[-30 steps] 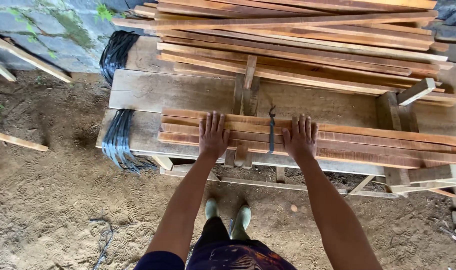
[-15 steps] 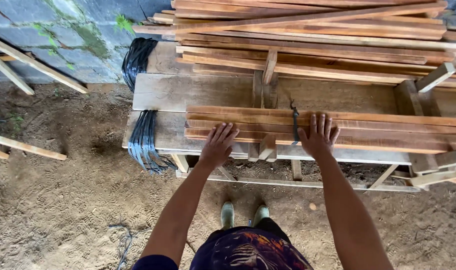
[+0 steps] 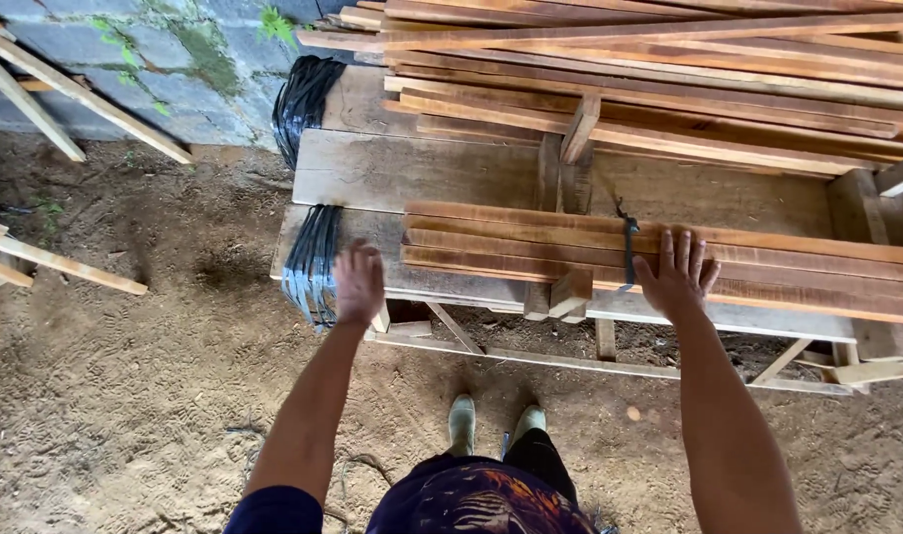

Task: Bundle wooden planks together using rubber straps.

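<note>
Both hands are open and grip nothing: the right hand [image 3: 677,277] lies spread on the reddish-brown bundle of thin wooden slats [image 3: 768,262] at centre right, while the left hand [image 3: 359,285] has slid off it leftward, now beside the black strap bundle [image 3: 311,262] on the grey plank bench [image 3: 451,178].

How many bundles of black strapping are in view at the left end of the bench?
2. One bundle of black straps hangs over the bench's near left corner, beside the left hand. A second bundle hangs farther back by the wall. More may lie hidden under the wood.
</note>
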